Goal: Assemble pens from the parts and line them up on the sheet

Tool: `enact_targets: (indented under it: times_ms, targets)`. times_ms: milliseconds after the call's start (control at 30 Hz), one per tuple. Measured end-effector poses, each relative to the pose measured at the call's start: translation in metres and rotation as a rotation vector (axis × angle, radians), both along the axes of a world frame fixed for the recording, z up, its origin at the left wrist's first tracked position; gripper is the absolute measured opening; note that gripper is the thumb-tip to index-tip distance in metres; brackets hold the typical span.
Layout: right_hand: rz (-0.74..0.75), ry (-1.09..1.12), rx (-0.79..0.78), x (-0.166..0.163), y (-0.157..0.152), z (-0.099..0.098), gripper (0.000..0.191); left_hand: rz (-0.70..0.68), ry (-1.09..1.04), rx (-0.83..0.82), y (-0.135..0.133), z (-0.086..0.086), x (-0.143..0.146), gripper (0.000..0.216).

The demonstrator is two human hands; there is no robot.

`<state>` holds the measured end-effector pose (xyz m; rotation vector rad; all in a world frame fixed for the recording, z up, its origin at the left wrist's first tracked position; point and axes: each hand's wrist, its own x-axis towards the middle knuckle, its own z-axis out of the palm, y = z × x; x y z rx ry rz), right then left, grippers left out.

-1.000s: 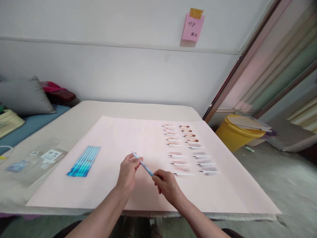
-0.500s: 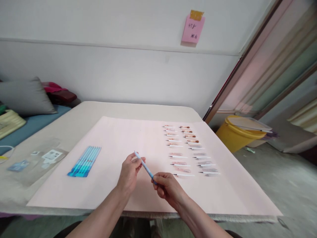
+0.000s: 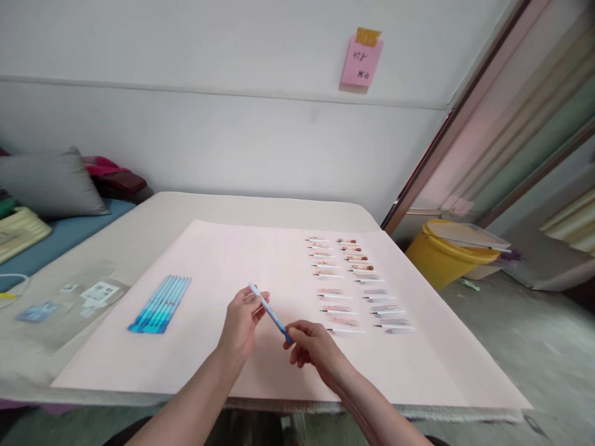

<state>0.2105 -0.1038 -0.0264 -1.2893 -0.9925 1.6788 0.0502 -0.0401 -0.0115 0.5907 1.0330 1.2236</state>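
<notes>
A slim blue pen [image 3: 268, 312] is held between both hands above a large pale pink sheet [image 3: 223, 260]. My left hand [image 3: 240, 323] pinches its upper end with the fingers closed. Fingertips of my right hand [image 3: 313, 349] grip the pen's lower, darker tip. Several more blue pens [image 3: 160, 303] lie side by side on the sheet to the left. To the right lie two columns of small white-tipped refills with their caps [image 3: 356, 285].
The sheet covers a beige table [image 3: 153, 214]. Clear plastic packaging with labels [image 3: 69, 300] lies at the table's left. A grey cushion [image 3: 49, 183] rests on a blue bench at far left. A yellow bucket [image 3: 441, 254] stands on the floor at right. A pink note [image 3: 360, 62] hangs on the wall.
My right hand slid a little down and toward me along the pen's tip. The pen stays tilted between both hands; the view shifted slightly.
</notes>
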Motion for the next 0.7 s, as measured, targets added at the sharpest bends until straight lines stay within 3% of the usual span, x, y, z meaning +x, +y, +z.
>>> enact_targets:
  times_ms: [233,400,533,700]
  targets:
    - [0.035,-0.163,0.29,-0.002,-0.003,-0.003,0.033,-0.029,-0.026,-0.002,0.003,-0.001,-0.004,0.024]
    - [0.097,-0.319,0.371,-0.003,-0.01,0.001,0.032,-0.09,-0.033,-0.017,-0.001,-0.002,0.002,0.029]
    - [0.142,-0.346,0.367,-0.002,-0.01,0.006,0.037,-0.13,0.013,-0.016,-0.005,-0.002,0.005,0.036]
    - [-0.024,-0.187,0.252,-0.002,-0.001,0.009,0.015,-0.175,0.087,0.048,-0.013,0.004,0.012,0.043]
